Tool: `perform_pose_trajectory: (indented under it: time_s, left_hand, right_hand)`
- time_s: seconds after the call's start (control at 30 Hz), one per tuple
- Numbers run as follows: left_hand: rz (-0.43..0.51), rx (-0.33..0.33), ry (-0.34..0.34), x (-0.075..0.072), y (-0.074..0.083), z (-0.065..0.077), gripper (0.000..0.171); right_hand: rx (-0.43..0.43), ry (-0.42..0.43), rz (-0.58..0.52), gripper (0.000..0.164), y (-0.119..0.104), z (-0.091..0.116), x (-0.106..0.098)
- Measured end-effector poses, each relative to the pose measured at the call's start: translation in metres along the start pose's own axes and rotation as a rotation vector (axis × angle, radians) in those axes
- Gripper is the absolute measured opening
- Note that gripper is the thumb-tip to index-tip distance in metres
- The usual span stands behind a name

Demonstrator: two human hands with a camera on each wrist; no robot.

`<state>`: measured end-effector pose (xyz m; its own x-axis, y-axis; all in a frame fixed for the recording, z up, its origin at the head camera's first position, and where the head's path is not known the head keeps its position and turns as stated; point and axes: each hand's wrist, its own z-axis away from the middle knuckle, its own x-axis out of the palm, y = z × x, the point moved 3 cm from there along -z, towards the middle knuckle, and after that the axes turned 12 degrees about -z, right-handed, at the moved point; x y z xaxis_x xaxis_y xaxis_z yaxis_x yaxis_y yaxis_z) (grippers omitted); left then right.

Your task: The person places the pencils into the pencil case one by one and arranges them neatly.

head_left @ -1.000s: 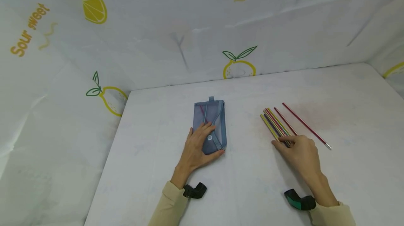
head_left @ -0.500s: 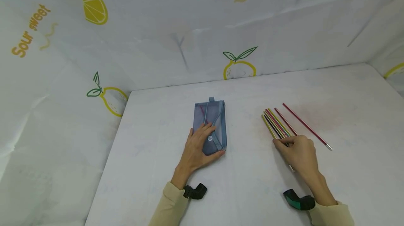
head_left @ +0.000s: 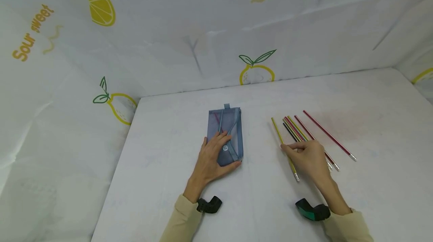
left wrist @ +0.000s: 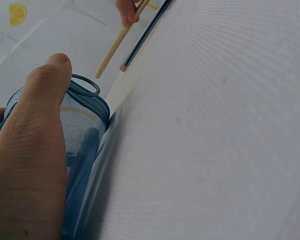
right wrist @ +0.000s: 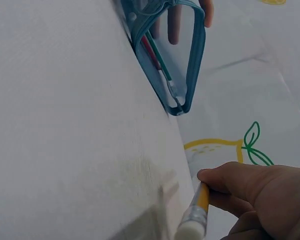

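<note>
My right hand (head_left: 310,159) pinches a yellow pencil (head_left: 277,131) between thumb and fingers, its eraser end toward me. That white eraser (right wrist: 191,230) looms close in the right wrist view. Just right of it lies a bunch of pencils (head_left: 293,127), dark, red and yellow, partly covered by my hand. My left hand (head_left: 210,157) rests on a blue mesh pencil case (head_left: 238,136), fingers laid over its face and thumb along the near edge. Through the mesh a red pencil (right wrist: 149,50) and a green one (right wrist: 160,59) show inside the case.
Two red pencils lie apart from the bunch; the farther one (head_left: 329,135) is at the right. The white table (head_left: 162,140) meets a lemon-printed backdrop (head_left: 162,39) at the back and left.
My right hand has drawn the yellow pencil leftward away from the bunch. Eraser ends of the other pencils now show behind the hand. The left hand and the pencil case stay put.
</note>
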<state>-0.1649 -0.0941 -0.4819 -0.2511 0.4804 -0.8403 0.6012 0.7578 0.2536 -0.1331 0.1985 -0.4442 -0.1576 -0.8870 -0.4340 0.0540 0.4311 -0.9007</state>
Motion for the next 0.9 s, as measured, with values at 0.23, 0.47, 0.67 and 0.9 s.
perform_pose_trajectory:
  time_s: [0.23, 0.47, 0.67, 0.9]
  left_hand:
    - [-0.005, -0.001, -0.005, -0.002, 0.002, -0.002, 0.084]
    - [-0.012, -0.010, -0.016, -0.001, 0.001, -0.001, 0.084]
    - [-0.017, -0.008, -0.013, -0.002, 0.001, -0.001, 0.084]
    - [-0.015, -0.008, -0.013, -0.002, 0.002, 0.000, 0.084]
  right_hand:
    - [0.023, -0.013, -0.017, 0.023, -0.005, -0.006, 0.014]
    - [0.014, -0.026, -0.043, 0.024, -0.014, -0.014, 0.032]
    - [0.013, -0.080, -0.087, 0.024, -0.021, -0.020, 0.050]
    - [0.058, -0.139, -0.146, 0.024, -0.025, -0.025, 0.068]
